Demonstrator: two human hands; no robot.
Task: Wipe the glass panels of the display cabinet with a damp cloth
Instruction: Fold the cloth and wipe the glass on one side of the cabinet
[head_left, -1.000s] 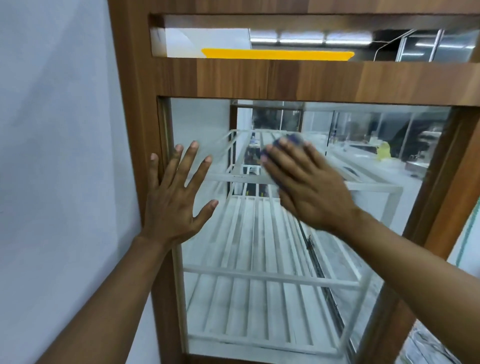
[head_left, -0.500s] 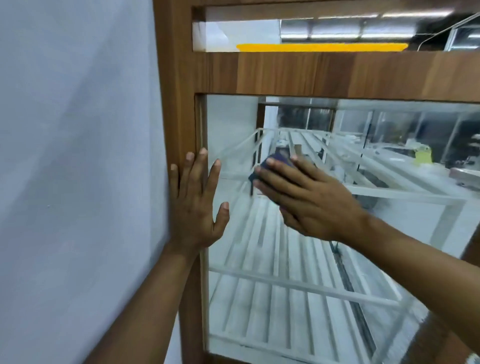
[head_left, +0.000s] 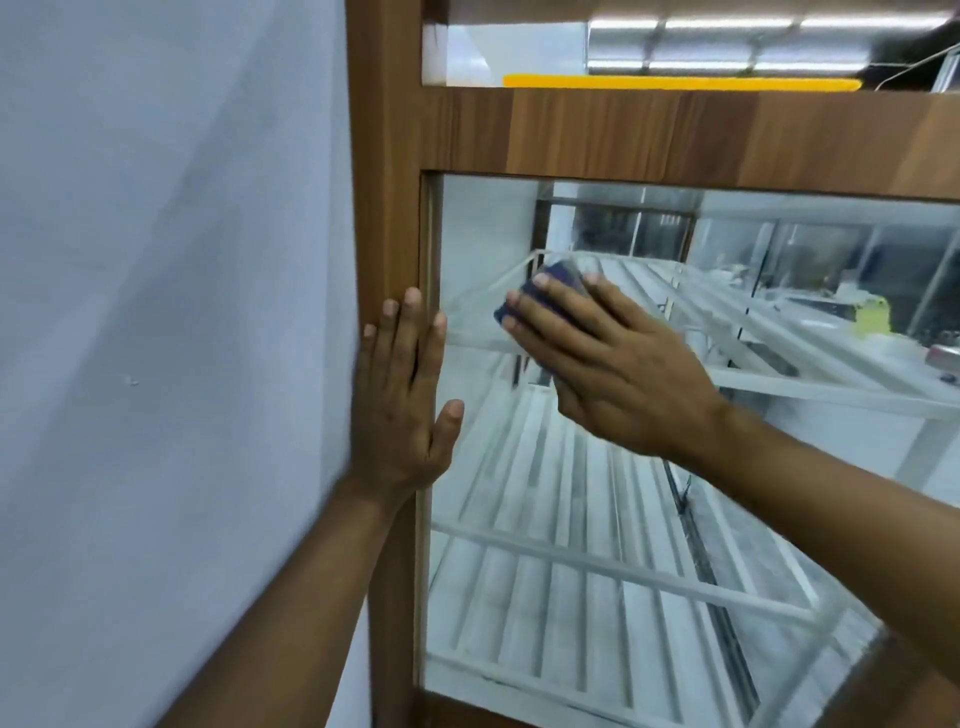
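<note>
Blue cloth (head_left: 556, 275) pressed to glass panel (head_left: 571, 519) under right grip (head_left: 618, 379), palm flat, left grip (head_left: 405, 410) splayed flat on wooden frame (head_left: 387, 208).

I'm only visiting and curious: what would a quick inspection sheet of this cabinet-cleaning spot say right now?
Surface: clear glass panel set in a brown wooden cabinet frame.
Job's things: dark blue cloth flat against the glass, in its upper left part.
Clutter: nothing seen.
Grippers: left hand rests flat on the frame's left post, thumb over the glass; right hand presses the cloth with straight fingers.
Cables: nothing seen.
Surroundings: pale grey wall at left; white slatted racks behind the glass; long yellow strip in the upper opening.
</note>
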